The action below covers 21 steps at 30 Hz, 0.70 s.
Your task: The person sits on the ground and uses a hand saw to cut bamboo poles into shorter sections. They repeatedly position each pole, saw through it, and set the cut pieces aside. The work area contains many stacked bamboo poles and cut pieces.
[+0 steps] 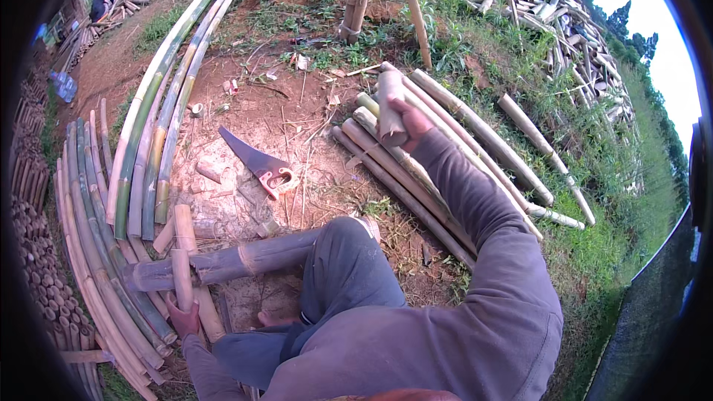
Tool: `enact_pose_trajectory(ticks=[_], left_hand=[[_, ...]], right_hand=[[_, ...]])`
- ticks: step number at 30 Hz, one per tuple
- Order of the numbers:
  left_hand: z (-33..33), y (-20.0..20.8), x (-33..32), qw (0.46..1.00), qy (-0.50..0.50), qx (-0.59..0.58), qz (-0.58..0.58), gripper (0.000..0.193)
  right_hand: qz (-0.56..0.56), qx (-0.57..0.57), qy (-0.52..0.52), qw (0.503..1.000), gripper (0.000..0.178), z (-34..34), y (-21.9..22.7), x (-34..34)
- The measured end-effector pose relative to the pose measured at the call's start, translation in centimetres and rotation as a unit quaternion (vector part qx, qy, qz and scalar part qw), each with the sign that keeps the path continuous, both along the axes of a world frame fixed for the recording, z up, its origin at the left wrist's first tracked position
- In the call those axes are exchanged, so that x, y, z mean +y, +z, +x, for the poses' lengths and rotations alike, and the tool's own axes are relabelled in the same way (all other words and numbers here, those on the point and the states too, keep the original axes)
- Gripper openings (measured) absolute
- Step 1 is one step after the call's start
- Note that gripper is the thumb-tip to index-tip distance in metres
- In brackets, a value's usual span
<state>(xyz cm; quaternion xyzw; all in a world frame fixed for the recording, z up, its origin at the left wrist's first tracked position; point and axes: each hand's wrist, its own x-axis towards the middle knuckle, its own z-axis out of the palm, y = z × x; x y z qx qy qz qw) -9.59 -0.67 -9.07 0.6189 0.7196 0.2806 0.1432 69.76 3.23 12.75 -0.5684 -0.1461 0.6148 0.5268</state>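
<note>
My right hand [413,122] is raised, closed round a short, thick bamboo piece [389,96] above several bamboo poles on the ground. Low on the left, my left hand [183,317] grips the near end of a slimmer bamboo stick [180,273]. That stick stands against a thick, dark bamboo pole [256,254], which lies crosswise and reaches to my bent knee. Beside the stick, a longer bamboo piece [186,226] passes by the thick pole. A hand saw [252,160] with a pale wooden handle lies on the dirt beyond the pole, touched by neither hand.
Long bamboo poles [167,111] run away at the left, with more bundled poles [96,252] nearer. Cut poles [483,141] lie at the right. A large bamboo heap [535,11] covers the far slope. Upright posts [359,0] stand ahead. People [102,4] are far left.
</note>
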Motion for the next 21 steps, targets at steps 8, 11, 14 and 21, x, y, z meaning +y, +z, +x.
enact_pose_trajectory(ticks=[8, 11, 14, 21], left_hand=[[-0.2, 7.7, -17.0, 0.959, 0.24, 0.143, -0.051, 0.095], [-1.6, 4.7, -19.5, 0.939, 0.217, 0.168, -0.21, 0.094], [-3.9, 4.4, -22.9, 0.893, 0.187, 0.203, -0.354, 0.092], [-2.2, 17.0, -14.4, 0.989, -0.003, 0.128, -0.069, 0.082]], right_hand=[[0.19, -0.655, -0.483, 0.55, 0.04, 29.8, 24.0, -29.0], [0.101, -0.716, -0.41, 0.555, 0.04, 28.7, 17.5, -34.7], [-0.015, -0.673, -0.254, 0.695, 0.045, 15.9, -2.1, -27.4], [0.156, -0.619, 0.055, 0.767, 0.046, -10.4, -10.7, -19.0]])
